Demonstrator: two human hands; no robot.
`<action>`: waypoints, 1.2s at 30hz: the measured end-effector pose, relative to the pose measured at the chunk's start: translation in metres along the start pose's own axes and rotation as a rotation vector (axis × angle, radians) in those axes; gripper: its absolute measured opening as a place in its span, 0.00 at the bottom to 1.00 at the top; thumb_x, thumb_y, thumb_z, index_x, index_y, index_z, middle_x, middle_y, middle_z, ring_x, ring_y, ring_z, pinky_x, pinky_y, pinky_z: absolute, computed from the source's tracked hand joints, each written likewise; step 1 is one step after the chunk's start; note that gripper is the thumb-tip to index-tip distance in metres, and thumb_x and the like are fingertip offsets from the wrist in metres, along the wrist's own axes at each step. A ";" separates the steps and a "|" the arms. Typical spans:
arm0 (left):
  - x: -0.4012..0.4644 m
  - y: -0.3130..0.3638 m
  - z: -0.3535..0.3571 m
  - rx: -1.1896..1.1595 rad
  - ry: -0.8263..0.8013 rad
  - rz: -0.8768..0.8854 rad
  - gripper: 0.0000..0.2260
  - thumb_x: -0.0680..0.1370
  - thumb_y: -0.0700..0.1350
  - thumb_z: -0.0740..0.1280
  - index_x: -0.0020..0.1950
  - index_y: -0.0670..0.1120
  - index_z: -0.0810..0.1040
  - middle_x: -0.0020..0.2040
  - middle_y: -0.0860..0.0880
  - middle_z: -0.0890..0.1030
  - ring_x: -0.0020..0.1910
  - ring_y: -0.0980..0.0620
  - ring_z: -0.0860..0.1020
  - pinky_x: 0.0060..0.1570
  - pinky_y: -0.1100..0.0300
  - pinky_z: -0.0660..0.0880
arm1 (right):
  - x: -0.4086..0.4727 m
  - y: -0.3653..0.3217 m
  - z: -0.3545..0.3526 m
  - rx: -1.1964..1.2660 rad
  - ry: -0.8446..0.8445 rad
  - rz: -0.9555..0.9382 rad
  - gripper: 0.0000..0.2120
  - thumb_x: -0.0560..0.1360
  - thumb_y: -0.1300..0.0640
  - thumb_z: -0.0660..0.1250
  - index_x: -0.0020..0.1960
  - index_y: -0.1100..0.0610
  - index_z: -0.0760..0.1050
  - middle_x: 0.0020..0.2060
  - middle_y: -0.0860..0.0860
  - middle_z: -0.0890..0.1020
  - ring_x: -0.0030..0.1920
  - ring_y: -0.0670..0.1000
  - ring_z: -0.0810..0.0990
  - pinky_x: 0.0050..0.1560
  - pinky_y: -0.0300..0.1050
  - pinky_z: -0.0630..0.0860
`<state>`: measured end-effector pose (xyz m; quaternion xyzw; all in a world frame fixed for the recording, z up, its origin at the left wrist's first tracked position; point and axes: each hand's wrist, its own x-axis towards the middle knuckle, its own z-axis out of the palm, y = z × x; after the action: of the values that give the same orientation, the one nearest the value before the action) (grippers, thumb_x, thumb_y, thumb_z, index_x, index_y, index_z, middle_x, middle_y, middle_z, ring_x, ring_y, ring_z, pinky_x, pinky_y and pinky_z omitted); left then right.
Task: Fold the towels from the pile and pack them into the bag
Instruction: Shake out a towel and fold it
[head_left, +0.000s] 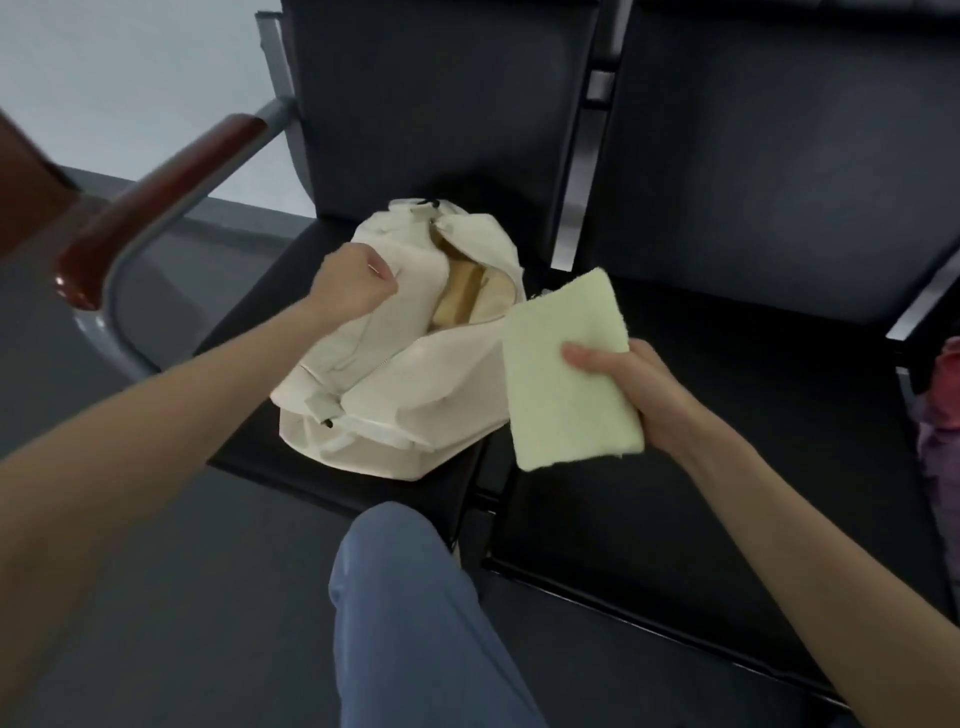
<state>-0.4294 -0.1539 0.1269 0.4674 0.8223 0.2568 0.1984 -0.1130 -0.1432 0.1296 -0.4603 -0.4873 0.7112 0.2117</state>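
Observation:
A cream canvas bag (415, 395) lies on the left black seat, its top open. A folded tan towel (457, 299) shows inside the opening. My left hand (356, 283) grips the bag's left flap and holds the mouth apart. My right hand (631, 392) holds a folded pale yellow-green towel (561, 374) just right of the bag, thumb on top, above the gap between the two seats. A pink and purple pile of cloth (943, 415) sits at the far right edge, mostly cut off.
Two black padded seats stand side by side, the left seat (260, 312) under the bag and the right seat (727, 493) bare. A red-brown wooden armrest (156, 202) on a grey metal frame rises at the left. My blue trouser knee (410, 597) is in front.

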 end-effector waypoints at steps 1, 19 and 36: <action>0.017 -0.014 0.004 0.148 -0.049 0.002 0.07 0.74 0.43 0.71 0.50 0.43 0.79 0.54 0.45 0.80 0.53 0.47 0.77 0.53 0.55 0.73 | 0.006 0.000 0.006 0.049 0.026 -0.013 0.16 0.74 0.55 0.71 0.60 0.58 0.76 0.48 0.52 0.85 0.46 0.51 0.85 0.38 0.45 0.81; 0.078 -0.063 0.090 0.490 -0.162 0.064 0.23 0.70 0.63 0.70 0.33 0.46 0.66 0.41 0.45 0.76 0.41 0.45 0.72 0.38 0.56 0.67 | 0.057 0.003 0.040 0.248 0.125 -0.112 0.18 0.72 0.55 0.71 0.61 0.54 0.74 0.52 0.53 0.84 0.50 0.55 0.84 0.43 0.53 0.82; 0.075 -0.051 -0.033 0.106 0.319 0.206 0.10 0.82 0.42 0.59 0.52 0.36 0.75 0.49 0.38 0.79 0.44 0.46 0.73 0.43 0.55 0.66 | 0.057 -0.054 0.115 0.200 0.119 -0.085 0.13 0.76 0.53 0.67 0.60 0.53 0.76 0.50 0.50 0.84 0.49 0.52 0.84 0.46 0.48 0.82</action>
<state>-0.5186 -0.1181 0.1160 0.5122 0.8034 0.3032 0.0133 -0.2472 -0.1342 0.1641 -0.4573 -0.4196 0.7179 0.3153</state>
